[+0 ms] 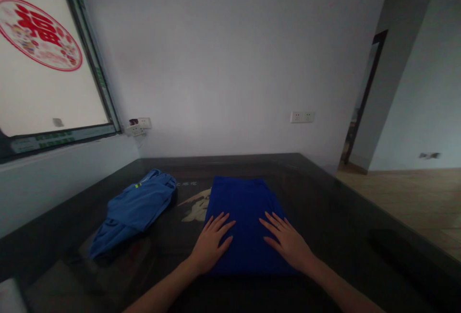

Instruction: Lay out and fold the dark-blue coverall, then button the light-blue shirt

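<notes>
A dark blue folded cloth, which looks like a garment, lies flat on the dark table in front of me. My left hand rests on its left side, palm down, with the fingers spread. On the right side of the cloth lies my right hand, also flat and spread, with a ring on one finger. Neither hand grips anything. Farther left, a lighter blue garment with a small yellow-green mark lies bunched up, apart from both hands.
The table reaches back to a white wall with sockets. A window with a red round sticker is at the left. A pale printed figure shows on the tabletop. Wooden floor lies beyond the right edge.
</notes>
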Action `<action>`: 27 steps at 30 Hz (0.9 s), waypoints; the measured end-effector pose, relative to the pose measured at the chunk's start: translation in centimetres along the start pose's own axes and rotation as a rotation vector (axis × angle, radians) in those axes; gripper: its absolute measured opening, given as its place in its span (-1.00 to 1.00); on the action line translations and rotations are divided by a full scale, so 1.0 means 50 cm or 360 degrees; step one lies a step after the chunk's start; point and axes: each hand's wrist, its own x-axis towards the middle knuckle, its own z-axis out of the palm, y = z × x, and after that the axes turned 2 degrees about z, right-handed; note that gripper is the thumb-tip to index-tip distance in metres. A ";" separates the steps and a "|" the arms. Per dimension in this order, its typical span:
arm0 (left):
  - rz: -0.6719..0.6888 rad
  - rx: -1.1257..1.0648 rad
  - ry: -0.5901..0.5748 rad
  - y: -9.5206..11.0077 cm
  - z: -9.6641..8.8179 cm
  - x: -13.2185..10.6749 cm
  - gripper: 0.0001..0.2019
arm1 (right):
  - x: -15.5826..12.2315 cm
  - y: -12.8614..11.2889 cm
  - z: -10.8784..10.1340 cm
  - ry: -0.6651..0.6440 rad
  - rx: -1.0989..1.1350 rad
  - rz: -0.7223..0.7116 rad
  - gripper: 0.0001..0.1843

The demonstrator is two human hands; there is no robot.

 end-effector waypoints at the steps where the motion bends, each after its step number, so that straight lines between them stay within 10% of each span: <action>1: -0.0026 -0.0072 0.0067 -0.004 -0.001 -0.001 -0.56 | 0.000 0.002 0.002 0.0002 0.0001 0.0003 -0.37; 7: -0.0395 -0.0252 0.0470 -0.060 -0.042 -0.026 -0.57 | 0.005 0.011 0.007 -0.0023 0.0008 0.0015 -0.36; 14: -0.0641 -0.0516 -0.0005 -0.069 -0.061 -0.097 -0.63 | 0.002 0.006 0.004 -0.0022 0.0133 0.0019 -0.36; 23: -0.0493 -0.1296 -0.0171 -0.028 -0.102 -0.097 -0.67 | 0.063 0.091 -0.034 0.0577 0.0467 0.0347 -0.57; 27: -0.0402 -0.1481 -0.0082 -0.022 -0.101 -0.101 -0.64 | 0.088 0.110 -0.023 0.0532 0.0219 0.0585 -0.57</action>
